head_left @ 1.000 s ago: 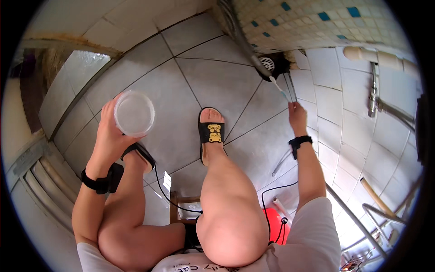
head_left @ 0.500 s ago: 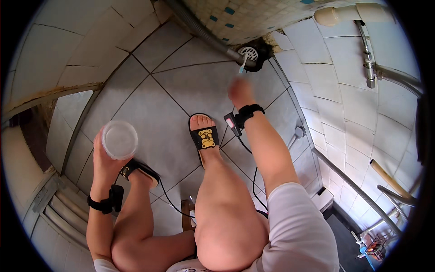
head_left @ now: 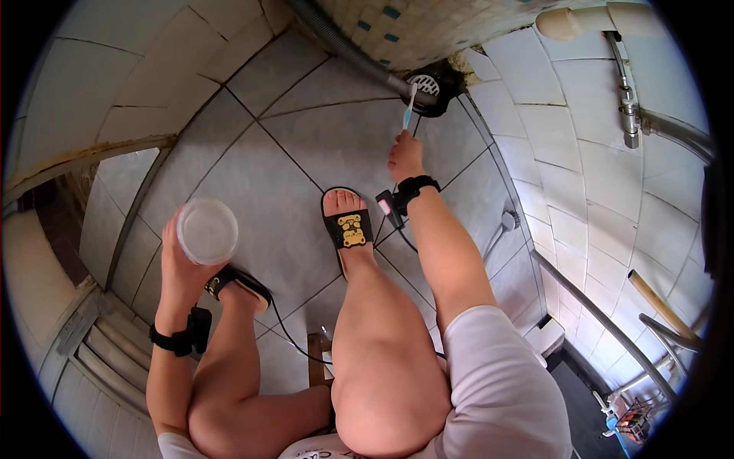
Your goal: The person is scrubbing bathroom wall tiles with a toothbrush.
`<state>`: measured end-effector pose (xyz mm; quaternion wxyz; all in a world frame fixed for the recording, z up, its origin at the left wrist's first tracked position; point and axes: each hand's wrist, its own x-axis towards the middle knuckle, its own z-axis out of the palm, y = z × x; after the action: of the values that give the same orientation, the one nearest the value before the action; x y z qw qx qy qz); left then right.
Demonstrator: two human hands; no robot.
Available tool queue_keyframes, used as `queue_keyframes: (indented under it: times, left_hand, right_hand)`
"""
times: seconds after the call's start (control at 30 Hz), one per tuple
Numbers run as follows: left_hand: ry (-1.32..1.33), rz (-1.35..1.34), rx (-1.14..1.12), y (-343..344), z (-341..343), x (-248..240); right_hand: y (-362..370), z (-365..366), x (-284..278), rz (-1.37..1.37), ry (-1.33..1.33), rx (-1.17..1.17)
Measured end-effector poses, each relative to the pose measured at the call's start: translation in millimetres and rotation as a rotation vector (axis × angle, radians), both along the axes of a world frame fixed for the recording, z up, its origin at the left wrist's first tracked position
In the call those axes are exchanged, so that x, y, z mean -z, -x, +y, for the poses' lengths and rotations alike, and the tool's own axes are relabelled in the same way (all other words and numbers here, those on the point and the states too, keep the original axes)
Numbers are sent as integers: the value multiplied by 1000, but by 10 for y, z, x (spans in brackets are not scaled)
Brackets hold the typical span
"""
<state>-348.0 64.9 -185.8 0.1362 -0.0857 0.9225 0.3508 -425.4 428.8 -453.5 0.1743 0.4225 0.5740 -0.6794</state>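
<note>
Open floor (head_left: pixel 329 138) up to grey hose (head_left: pixel 353 53) at drain (head_left: pixel 430 81)

Place: tiled washroom | Signs: floor drain (head_left: pixel 425 81), grey hose (head_left: pixel 341 44), white wall tiles (head_left: pixel 537 73), metal valve (head_left: pixel 629 118)

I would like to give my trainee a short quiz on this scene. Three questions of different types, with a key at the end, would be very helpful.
1. Multiple choice: what does the left hand hold?
a) a grey corrugated hose
b) a round, translucent plastic container
c) a grey long-handled brush

2. True or false: the slim white-and-blue toothbrush in the right hand points with its head toward the round, slotted, white drain cover.

3. Fill in: the right foot wears an open-toed ____ slide sandal with a gold, bear-shaped ornament. (colour)

Key: 1. b; 2. true; 3. black
</note>
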Motion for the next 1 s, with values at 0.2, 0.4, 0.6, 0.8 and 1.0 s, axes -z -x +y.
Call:
queue_keyframes:
  times: [0.2,0.4,0.6,0.8,1.0]
  left_hand:
    - [-4,-32,2,57,71,-2]
    - [-15,-8,46,68,120,5]
    - [-105,37,57,215,259,102]
    - [18,14,52,45,-1,-46]
    - [-50,25,68,109,118,18]
  right_hand:
    - [129,902,297,-34,-1075,-1264]
    - [137,357,-153,-4,67,-97]
    - [-29,1080,270,178,-393,-389]
    - [148,-385,-1359,436,-900,-563]
    - [1241,-685,-1677,672,-725,-488]
